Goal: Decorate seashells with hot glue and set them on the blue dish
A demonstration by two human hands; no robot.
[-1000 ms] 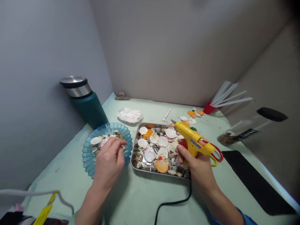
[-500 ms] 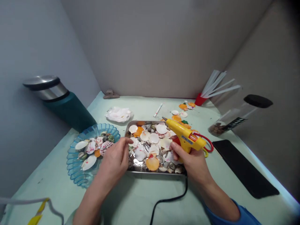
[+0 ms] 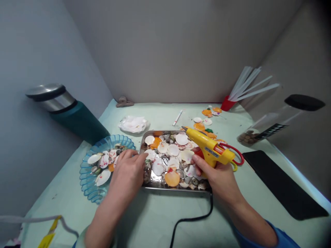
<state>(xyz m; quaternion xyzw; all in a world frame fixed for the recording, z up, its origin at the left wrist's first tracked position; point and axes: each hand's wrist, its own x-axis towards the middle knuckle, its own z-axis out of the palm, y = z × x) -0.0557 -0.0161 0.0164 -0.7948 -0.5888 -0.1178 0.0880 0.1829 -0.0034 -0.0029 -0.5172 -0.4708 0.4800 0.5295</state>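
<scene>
Shells crowd the metal tray midway across the surface. I have the right hand wrapped around a yellow glue gun over the tray's right side; the left hand bends at its left edge, and I cannot tell whether it grips anything. A red cup stands near the far right corner.

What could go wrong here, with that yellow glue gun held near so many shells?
If the glue gun in the right grip is hot, which I can't tell, its nozzle might burn the left grip if they came close. The black cord runs by the corner of the metal tray and could catch there. The left grip, close to both tray and blue plate, might knock shells out.
</scene>
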